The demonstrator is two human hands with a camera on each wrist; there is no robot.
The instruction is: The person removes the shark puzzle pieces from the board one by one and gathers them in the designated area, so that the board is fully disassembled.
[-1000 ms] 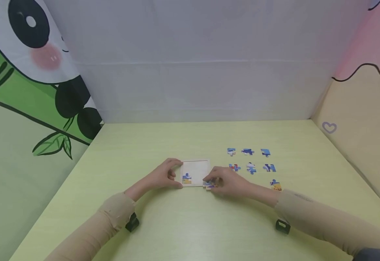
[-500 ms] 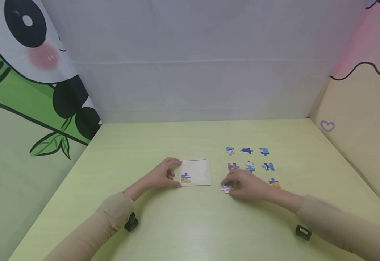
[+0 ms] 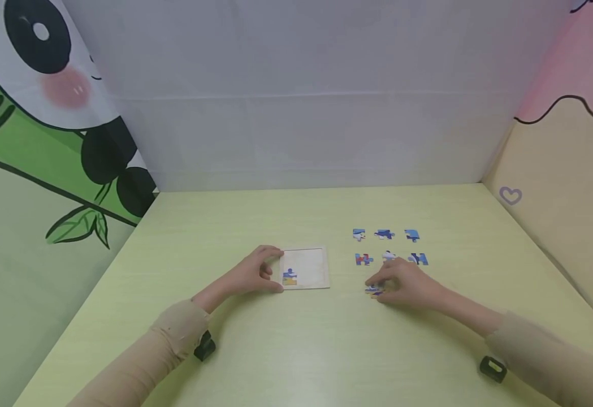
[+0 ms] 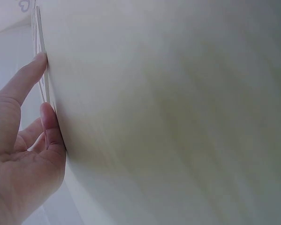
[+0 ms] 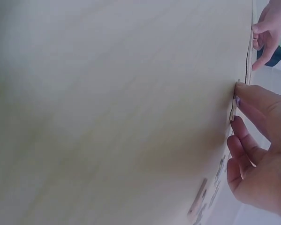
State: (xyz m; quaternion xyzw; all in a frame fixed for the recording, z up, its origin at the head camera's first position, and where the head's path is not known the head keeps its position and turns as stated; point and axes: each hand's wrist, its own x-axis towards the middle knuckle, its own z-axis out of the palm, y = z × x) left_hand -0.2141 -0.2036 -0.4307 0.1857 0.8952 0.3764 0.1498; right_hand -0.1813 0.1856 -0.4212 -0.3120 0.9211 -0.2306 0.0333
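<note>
My left hand (image 3: 252, 271) holds the left side of a shallow white square puzzle tray (image 3: 308, 265), its thumb at the near corner and a finger at the far one. One puzzle piece (image 3: 289, 277), blue above and yellow below, lies in the tray's near left corner. To the right of the tray, my right hand (image 3: 408, 285) pinches another puzzle piece (image 3: 374, 290) between thumb and fingers, low over the table. In the right wrist view the pinched piece (image 5: 234, 108) appears edge-on between the fingertips.
Several loose pieces lie in rows at the right, among them a red and blue one (image 3: 363, 259) and a blue one (image 3: 412, 235). My right hand partly covers the middle piece (image 3: 389, 255). A pale wall (image 3: 321, 141) stands behind the table (image 3: 255, 350).
My right hand has moved right, away from the tray's near right corner, carrying its puzzle piece. It now covers the yellow piece at the lower right. My left hand stays at the tray.
</note>
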